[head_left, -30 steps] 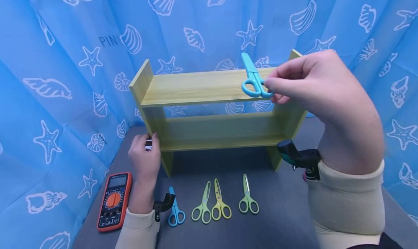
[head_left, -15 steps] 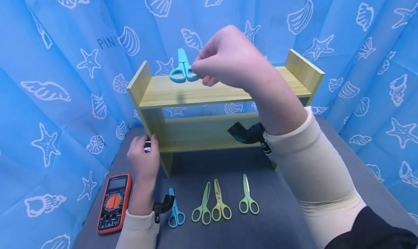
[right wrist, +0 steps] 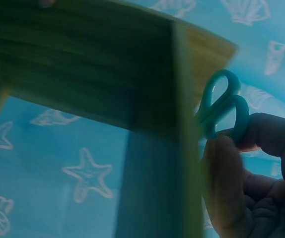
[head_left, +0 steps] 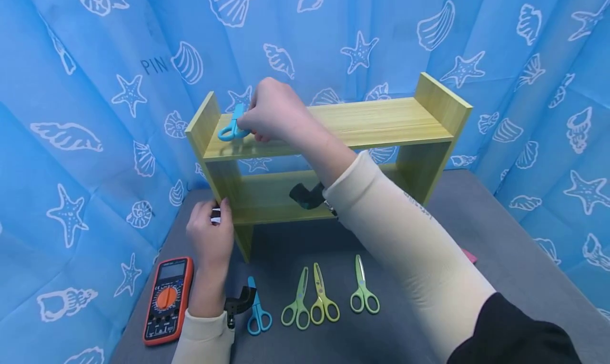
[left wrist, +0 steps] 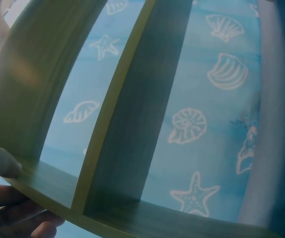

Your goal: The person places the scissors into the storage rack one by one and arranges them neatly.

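Over the left end of the top board of a wooden shelf (head_left: 371, 123), my right hand (head_left: 276, 109) pinches a pair of light blue scissors (head_left: 227, 133) by a handle loop. The covered blade points away toward the curtain. In the right wrist view, the thumb and fingers (right wrist: 223, 163) meet at the handles (right wrist: 212, 116), beside the shelf's edge. My left hand (head_left: 209, 234) grips the shelf's left side panel low down. The left wrist view shows its thumb (left wrist: 7, 163) on the inner face and the other fingers outside.
An orange multimeter (head_left: 167, 300) lies left of my left forearm. In front of the shelf lie blue scissors (head_left: 257, 313), green scissors (head_left: 299, 303), yellow scissors (head_left: 321, 295) and more green scissors (head_left: 362, 292). A pink thing (head_left: 469, 255) shows beyond my right sleeve. A blue curtain (head_left: 324, 46) hangs behind.
My right hand has carried the light blue scissors leftward across the top board, then lowered them close over its left end. The left hand has kept its grip on the panel.
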`<state>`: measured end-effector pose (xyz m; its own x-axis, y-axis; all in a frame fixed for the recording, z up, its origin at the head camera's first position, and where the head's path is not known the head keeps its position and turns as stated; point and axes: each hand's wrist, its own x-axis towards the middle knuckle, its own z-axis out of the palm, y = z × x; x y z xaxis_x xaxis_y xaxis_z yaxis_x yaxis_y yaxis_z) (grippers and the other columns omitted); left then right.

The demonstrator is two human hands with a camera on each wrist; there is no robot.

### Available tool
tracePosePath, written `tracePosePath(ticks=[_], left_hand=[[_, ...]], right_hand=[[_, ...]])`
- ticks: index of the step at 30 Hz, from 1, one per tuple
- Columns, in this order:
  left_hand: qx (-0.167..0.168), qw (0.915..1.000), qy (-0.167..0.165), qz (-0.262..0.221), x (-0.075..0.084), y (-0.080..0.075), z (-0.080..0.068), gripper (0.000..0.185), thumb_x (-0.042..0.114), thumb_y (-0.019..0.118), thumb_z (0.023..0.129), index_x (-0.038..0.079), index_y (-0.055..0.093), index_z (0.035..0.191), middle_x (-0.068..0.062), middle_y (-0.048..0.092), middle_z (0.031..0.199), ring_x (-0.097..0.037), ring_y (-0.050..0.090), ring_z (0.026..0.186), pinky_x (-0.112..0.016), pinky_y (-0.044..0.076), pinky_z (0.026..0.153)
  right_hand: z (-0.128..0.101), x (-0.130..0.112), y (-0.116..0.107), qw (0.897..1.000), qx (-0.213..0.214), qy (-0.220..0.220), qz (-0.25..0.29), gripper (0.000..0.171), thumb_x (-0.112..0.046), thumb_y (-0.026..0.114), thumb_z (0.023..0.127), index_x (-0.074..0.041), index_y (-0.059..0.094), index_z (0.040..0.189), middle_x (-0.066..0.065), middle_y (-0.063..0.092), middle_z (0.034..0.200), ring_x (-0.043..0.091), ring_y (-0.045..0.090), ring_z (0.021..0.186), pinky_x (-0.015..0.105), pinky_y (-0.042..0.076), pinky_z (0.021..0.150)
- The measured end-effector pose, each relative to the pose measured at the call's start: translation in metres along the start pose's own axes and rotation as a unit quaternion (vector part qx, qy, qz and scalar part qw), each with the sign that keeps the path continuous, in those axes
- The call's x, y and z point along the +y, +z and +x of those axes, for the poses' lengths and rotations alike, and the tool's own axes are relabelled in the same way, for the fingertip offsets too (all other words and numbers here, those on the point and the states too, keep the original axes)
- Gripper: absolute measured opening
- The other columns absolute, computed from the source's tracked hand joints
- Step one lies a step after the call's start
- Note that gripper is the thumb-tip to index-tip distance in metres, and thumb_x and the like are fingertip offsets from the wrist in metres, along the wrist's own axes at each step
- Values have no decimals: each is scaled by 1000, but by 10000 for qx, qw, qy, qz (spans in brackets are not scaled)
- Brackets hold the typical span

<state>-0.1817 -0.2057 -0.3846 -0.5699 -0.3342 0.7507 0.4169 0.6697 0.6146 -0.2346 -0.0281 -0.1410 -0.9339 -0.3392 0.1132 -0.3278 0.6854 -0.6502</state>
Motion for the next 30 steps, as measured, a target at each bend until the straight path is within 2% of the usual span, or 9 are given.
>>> tracePosePath(ticks=[3, 6, 12, 15, 19, 22, 30], left_hand=[[12, 10000, 17, 74, 0, 0, 0, 24, 18, 66, 102, -5, 72, 102, -16, 67, 97, -26, 66, 85, -37, 54, 66], [18, 9999, 18, 116, 0, 0, -1, 24, 18, 66, 102, -5, 72, 101, -16, 67, 96, -25, 66, 84, -36, 54, 65], [22, 9999, -48, 86, 1, 1, -1, 26, 21, 65, 103, -4, 72, 102, -15, 66, 97, -22, 66, 84, -34, 54, 66], [42, 10000, -40, 41, 1, 1, -1, 25, 20, 65, 102, -4, 72, 102, -15, 66, 97, -22, 66, 84, -33, 53, 66], [58, 10000, -17, 9, -1, 0, -1, 25, 19, 65, 102, -5, 73, 102, -16, 66, 96, -23, 65, 84, -28, 52, 66], [8, 10000, 29, 53, -2, 0, -1, 25, 20, 65, 103, -5, 72, 103, -16, 66, 97, -24, 65, 84, -28, 53, 67], [-31, 9999, 62, 101, -1, 1, -1, 27, 20, 65, 103, -5, 71, 103, -16, 65, 97, -24, 65, 84, -24, 51, 68]], right_hand=[[9, 5, 16, 9997, 146, -48, -211, 36, -17, 70, 90, -10, 57, 58, 0, 52, 51, 12, 50, 46, 23, 39, 48], [15, 7, 27, 9992, 240, -138, -287, 43, -19, 70, 91, -12, 48, 55, -3, 38, 47, 11, 39, 41, 23, 32, 45], [14, 9, 38, 9987, 377, -304, -128, 44, -20, 65, 94, -12, 48, 54, -4, 35, 48, 10, 34, 42, 22, 29, 45], [8, 11, 34, 9979, 514, -395, -26, 37, -22, 64, 95, -12, 59, 60, -3, 46, 53, 10, 38, 47, 23, 32, 48], [-8, 17, 23, 9946, 719, -722, 207, 20, -27, 65, 98, -15, 77, 89, -6, 67, 79, 9, 55, 68, 24, 45, 63], [-25, 25, 14, 9904, 848, -1013, 395, 20, -31, 65, 99, -16, 77, 106, -8, 69, 94, 8, 60, 84, 25, 50, 73], [-70, 51, 2, 9789, 1348, -1301, 818, 19, -29, 70, 98, -14, 75, 107, -6, 69, 92, 10, 63, 83, 29, 52, 74]])
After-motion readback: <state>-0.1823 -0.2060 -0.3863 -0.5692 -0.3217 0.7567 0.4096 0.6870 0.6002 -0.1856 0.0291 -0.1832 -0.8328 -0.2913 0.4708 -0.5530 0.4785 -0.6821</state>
